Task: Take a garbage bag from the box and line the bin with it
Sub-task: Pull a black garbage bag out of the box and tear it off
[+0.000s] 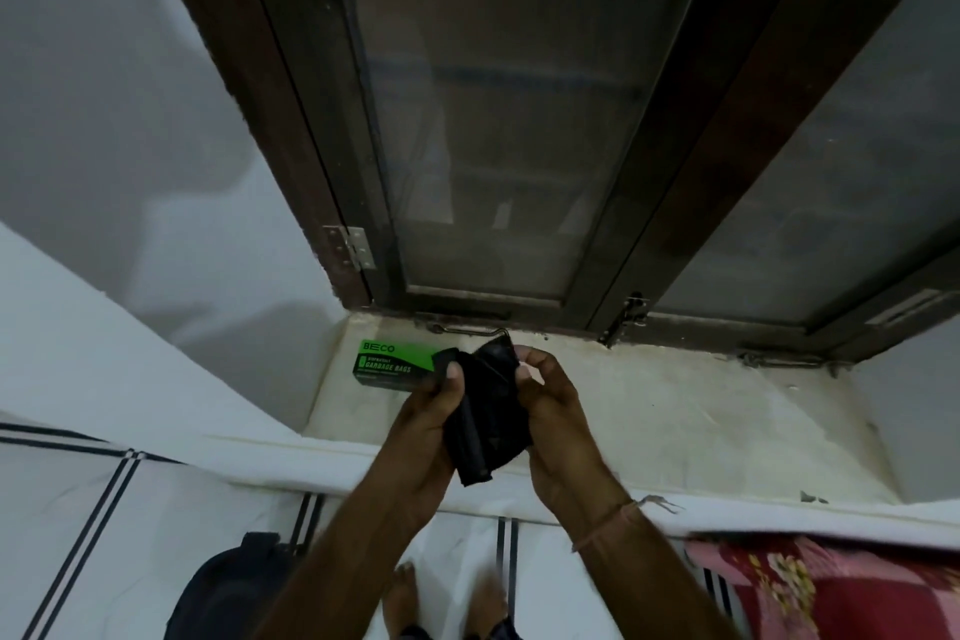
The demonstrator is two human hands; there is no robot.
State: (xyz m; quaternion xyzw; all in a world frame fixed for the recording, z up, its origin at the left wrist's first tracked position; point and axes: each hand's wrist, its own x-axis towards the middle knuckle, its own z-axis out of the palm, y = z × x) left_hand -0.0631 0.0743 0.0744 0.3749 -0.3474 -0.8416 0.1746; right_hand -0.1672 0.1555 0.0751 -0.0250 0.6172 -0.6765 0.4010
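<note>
Garbage bag (488, 411) between 2 hands

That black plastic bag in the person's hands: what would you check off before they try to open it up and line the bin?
1. Bag out of the box: ok. The folded black plastic garbage bag is clear of the green and black cardboard box on the pale stone window sill.
2. Both hands gripping: ok. Left hand and right hand pinch it.
3. Bag unfolded: not ok, still bundled.
4. Open end found: cannot tell.
5. Bin within reach: cannot tell; a dark round object sits lower left.
</note>
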